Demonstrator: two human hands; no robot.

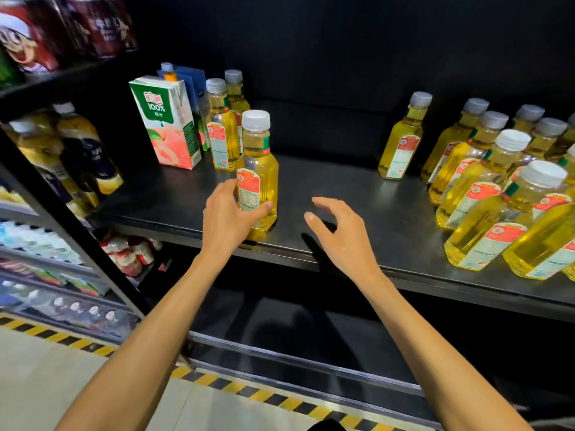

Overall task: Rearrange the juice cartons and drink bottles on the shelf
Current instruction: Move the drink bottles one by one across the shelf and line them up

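Two bare arms [149, 337] reach up from below. Left hand [228, 213] wraps fingers and thumb round a see-through bottle of yellow drink with a white cap [259, 181], which stands close to the front edge of the dark metal shelf [342, 188]. Right hand [339, 231] hangs loose over that edge, holding nothing. A green, white and pink juice carton [168, 122] stands further back on the left. Wide bare shelf lies between the held bottle and the crowd of yellow bottles [497, 181] on the right.

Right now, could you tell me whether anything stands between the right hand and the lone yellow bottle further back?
Nothing visible does: only bare shelf lies between the right hand and the lone bottle; the crowded bottles stand off to its right.
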